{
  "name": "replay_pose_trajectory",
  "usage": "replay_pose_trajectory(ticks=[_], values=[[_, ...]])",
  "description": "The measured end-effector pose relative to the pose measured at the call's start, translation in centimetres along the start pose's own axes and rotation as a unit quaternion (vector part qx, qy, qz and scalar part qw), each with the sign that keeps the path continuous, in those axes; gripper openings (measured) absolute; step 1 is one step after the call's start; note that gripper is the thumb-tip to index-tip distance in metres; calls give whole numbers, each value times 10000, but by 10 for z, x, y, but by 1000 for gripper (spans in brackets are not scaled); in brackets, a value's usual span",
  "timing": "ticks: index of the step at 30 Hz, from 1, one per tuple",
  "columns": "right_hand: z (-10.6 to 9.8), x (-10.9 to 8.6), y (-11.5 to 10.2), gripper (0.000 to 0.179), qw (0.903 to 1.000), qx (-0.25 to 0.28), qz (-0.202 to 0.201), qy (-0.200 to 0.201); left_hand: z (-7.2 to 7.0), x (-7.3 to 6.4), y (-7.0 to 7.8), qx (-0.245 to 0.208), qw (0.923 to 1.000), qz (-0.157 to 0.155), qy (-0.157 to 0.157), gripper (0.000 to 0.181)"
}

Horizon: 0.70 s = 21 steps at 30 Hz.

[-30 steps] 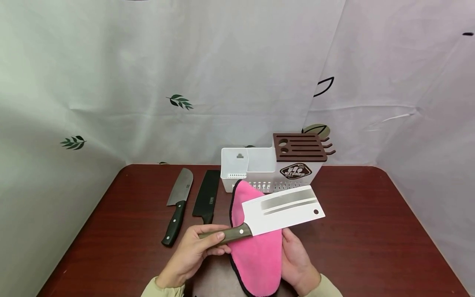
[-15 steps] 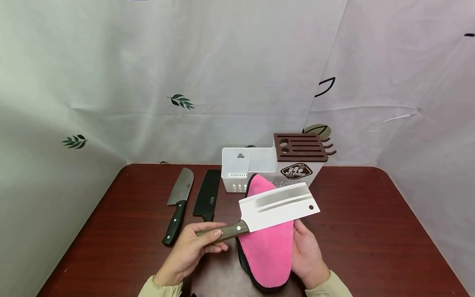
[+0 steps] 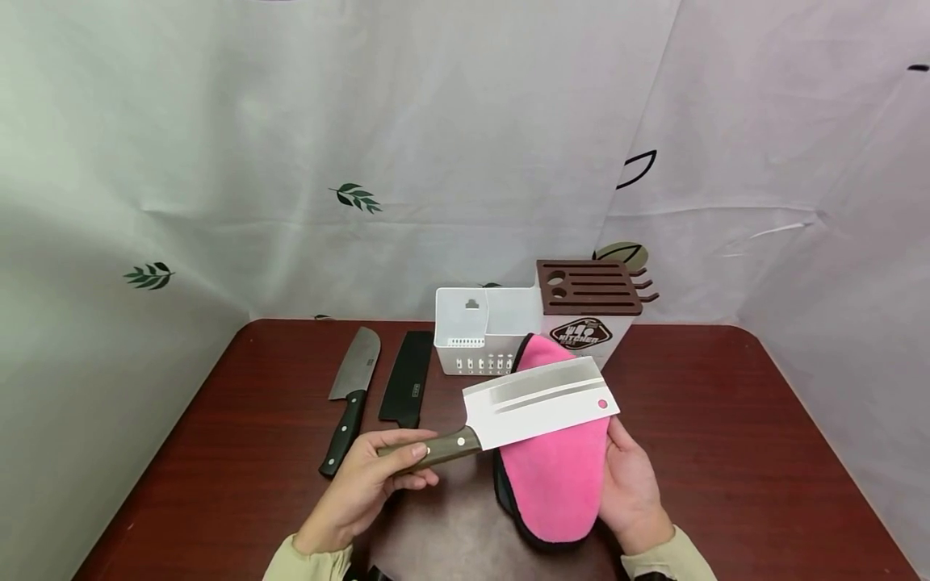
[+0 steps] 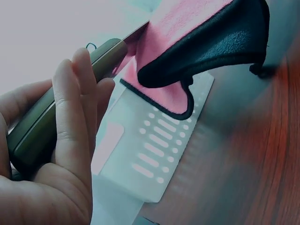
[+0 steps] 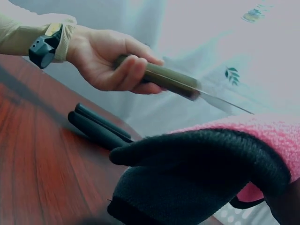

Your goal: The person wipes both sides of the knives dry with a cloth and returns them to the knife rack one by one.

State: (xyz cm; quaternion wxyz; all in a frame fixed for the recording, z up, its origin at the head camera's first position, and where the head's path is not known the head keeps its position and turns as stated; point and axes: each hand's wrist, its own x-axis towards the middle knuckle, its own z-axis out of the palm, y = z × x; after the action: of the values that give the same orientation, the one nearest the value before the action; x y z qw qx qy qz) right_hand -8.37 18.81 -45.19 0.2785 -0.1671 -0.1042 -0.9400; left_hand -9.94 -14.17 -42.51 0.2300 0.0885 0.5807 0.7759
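My left hand [image 3: 363, 484] grips a cleaver [image 3: 541, 403] by its brown-green handle [image 4: 35, 122], thumb on the near side. The broad, shiny blade points right and lies over a pink cloth [image 3: 555, 484] with a dark underside and black edging. At the cloth's right edge my right hand [image 3: 632, 484] holds it from beneath; most of its fingers are hidden. The left wrist view shows the cloth [image 4: 187, 47] folded and hanging by the blade. To the left, a black-handled knife [image 3: 352, 403] and a black-bladed knife [image 3: 408, 379] lie on the table.
A white perforated knife holder [image 3: 472, 355] with a brown slotted top [image 3: 588, 288] stands at the table's back, hooks on its right side. Behind the dark red table [image 3: 726, 452] hangs a pale curtain [image 3: 465, 145] with leaf prints.
The cloth and my right hand have moved right along under the blade, toward its tip. The cleaver has shifted slightly left with my left hand. The knives on the table stay put.
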Motion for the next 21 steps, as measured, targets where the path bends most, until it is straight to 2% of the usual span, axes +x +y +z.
replay_pose_trajectory(ticks=[3,9,14,21], values=[[1,-3,-6,56,10000,42,-54,28,-2,0,0,66,9999,92,-73,46],[6,-7,-15,67,9998,91,-138,128,-6,-1,3,285,9995,147,47,37],[10,-11,-21,66,9996,56,-262,68,-9,-1,6,366,9992,57,151,27],[11,-14,-25,64,9991,53,-405,-54,-11,-3,7,446,9984,110,338,21]])
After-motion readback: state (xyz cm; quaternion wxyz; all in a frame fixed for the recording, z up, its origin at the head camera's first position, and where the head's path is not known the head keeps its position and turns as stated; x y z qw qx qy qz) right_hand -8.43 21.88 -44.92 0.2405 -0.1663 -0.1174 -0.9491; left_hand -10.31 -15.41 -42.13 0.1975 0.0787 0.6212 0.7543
